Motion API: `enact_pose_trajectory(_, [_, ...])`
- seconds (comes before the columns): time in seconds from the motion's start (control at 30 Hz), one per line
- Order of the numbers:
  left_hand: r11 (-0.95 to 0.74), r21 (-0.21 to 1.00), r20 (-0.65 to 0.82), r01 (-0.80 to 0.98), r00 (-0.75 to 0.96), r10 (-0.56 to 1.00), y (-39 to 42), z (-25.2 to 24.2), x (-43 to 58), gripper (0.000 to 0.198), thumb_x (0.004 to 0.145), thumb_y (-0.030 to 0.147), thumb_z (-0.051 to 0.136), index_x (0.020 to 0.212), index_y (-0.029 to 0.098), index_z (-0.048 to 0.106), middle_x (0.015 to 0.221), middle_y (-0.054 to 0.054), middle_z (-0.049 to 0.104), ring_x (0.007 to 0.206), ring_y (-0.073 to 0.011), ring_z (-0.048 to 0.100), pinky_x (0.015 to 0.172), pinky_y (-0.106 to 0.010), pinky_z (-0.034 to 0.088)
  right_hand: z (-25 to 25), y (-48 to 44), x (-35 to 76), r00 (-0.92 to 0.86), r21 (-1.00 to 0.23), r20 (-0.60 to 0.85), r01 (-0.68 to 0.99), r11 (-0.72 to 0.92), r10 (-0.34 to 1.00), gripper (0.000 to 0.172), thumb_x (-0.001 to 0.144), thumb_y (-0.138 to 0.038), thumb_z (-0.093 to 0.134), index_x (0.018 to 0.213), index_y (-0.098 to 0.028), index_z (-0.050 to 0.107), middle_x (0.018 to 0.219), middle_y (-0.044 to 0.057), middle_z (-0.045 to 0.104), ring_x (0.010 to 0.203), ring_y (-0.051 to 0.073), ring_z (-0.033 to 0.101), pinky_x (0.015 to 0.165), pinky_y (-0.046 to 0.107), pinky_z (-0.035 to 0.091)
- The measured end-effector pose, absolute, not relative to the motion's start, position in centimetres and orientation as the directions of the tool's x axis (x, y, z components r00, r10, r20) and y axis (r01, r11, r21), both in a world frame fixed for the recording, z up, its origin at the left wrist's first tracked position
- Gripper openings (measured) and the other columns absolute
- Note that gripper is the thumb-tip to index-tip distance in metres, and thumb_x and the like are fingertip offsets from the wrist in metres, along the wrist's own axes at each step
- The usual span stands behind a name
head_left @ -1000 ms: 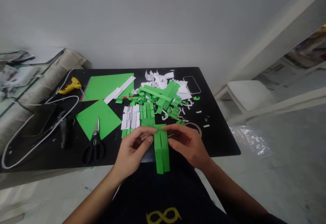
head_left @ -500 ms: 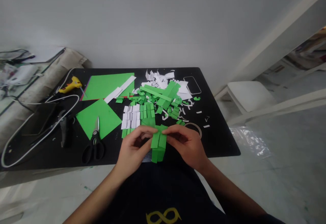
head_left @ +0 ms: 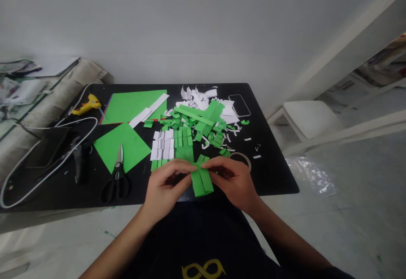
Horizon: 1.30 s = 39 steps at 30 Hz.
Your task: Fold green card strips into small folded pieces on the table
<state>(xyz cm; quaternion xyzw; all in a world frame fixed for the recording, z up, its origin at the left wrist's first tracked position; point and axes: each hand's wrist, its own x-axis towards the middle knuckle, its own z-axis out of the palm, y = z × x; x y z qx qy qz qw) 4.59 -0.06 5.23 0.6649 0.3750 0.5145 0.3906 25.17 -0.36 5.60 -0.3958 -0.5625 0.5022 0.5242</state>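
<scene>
Between my two hands is a folded green paper piece (head_left: 202, 182) with a lengthwise seam down its middle. My left hand (head_left: 167, 182) pinches its upper left edge between thumb and fingers. On the other side, my right hand (head_left: 233, 180) grips the upper right edge the same way. Just behind my left hand lies a block of folded white paper strips (head_left: 162, 146), with folded green strips (head_left: 183, 137) beside it. My fingers partly cover the near part of these strips.
Black-handled scissors (head_left: 118, 179) rest partly on a green paper square (head_left: 122, 146). Farther left are a yellow glue gun (head_left: 89, 105) and a white cable (head_left: 47, 198). Green and white scraps (head_left: 203, 114) are heaped at the back, near a tape ring (head_left: 241, 157). A white stool (head_left: 309, 116) stands right of the black table (head_left: 269, 173).
The green paper piece has tilted in my fingers: its lower flap, hanging downward before, no longer shows, and its seamed face has swung down and slightly right. Both hands keep their pinch.
</scene>
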Motion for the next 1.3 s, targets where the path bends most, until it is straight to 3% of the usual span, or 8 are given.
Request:
enact_pose_trajectory(0.2, [-0.511, 0.834, 0.472, 0.21, 0.209, 0.857, -0.2, 5.6, 4.3, 0.018, 0.091, 0.009, 0.075, 0.1, 0.023, 0.08, 0.094, -0.004, 0.082, 0.088, -0.0185, 0.079, 0.077, -0.028, 0.064, 5.9, -0.3, 25.5, -0.12, -0.947, 0.319, 0.002, 0.322, 0.94, 0.024, 0.09, -0.011, 0.08, 0.1, -0.032, 0.086, 0.096, 0.0, 0.083, 0.092, 0.018, 0.079, 0.083, 0.03, 0.064])
enact_pose_trajectory(0.43, [-0.481, 0.847, 0.454, 0.227, 0.162, 0.876, -0.5, 5.5, 4.5, 0.008, 0.091, 0.015, 0.08, 0.095, 0.022, 0.079, 0.088, -0.003, 0.082, 0.081, -0.0178, 0.078, 0.071, -0.027, 0.063, 5.9, -0.4, 25.2, -0.109, -0.935, 0.351, 0.008, 0.354, 0.93, 0.019, 0.088, -0.015, 0.086, 0.097, -0.032, 0.087, 0.093, 0.001, 0.083, 0.087, 0.02, 0.079, 0.08, 0.033, 0.065])
enact_pose_trajectory(0.73, [-0.332, 0.935, 0.341, 0.123, -0.063, 0.938, -1.0, 4.8, 6.3, 0.017, 0.087, 0.013, 0.084, 0.094, 0.022, 0.072, 0.079, 0.005, 0.075, 0.069, -0.0096, 0.072, 0.064, -0.016, 0.059, 5.8, -1.3, 23.8, 0.046, -0.99, 0.134, -0.048, 0.136, 0.99, 0.012, 0.083, -0.025, 0.089, 0.09, -0.026, 0.078, 0.082, 0.001, 0.08, 0.073, 0.018, 0.077, 0.067, 0.029, 0.065])
enact_pose_trajectory(0.97, [-0.27, 0.958, 0.277, 0.098, -0.063, 0.959, -1.2, 4.3, 6.4, 0.016, 0.093, 0.018, 0.08, 0.106, 0.022, 0.071, 0.085, 0.001, 0.079, 0.077, -0.0126, 0.077, 0.07, -0.02, 0.062, 5.8, -1.2, 23.7, 0.078, -0.998, 0.037, -0.055, 0.041, 0.996, 0.034, 0.08, -0.029, 0.091, 0.109, -0.026, 0.073, 0.086, 0.001, 0.08, 0.079, 0.02, 0.079, 0.074, 0.031, 0.067])
enact_pose_trajectory(1.13, [-0.264, 0.958, 0.272, 0.113, -0.059, 0.961, -1.2, 4.3, 6.6, 0.018, 0.094, 0.019, 0.079, 0.109, 0.021, 0.069, 0.084, 0.001, 0.079, 0.075, -0.0127, 0.077, 0.067, -0.02, 0.061, 5.5, -1.0, 23.9, 0.005, -0.998, 0.059, -0.012, 0.059, 0.998, 0.026, 0.086, -0.029, 0.084, 0.111, -0.026, 0.075, 0.091, 0.003, 0.081, 0.084, 0.02, 0.08, 0.075, 0.032, 0.067])
enact_pose_trajectory(1.3, [-0.249, 0.963, 0.254, 0.102, -0.041, 0.966, -1.0, 4.5, 6.5, 0.02, 0.093, 0.02, 0.079, 0.11, 0.021, 0.069, 0.082, 0.001, 0.078, 0.073, -0.0128, 0.075, 0.067, -0.021, 0.061, 5.3, -0.8, 23.9, -0.006, -0.999, 0.035, -0.039, 0.035, 0.999, 0.027, 0.082, -0.028, 0.088, 0.106, -0.025, 0.075, 0.091, 0.003, 0.082, 0.085, 0.021, 0.08, 0.076, 0.034, 0.068])
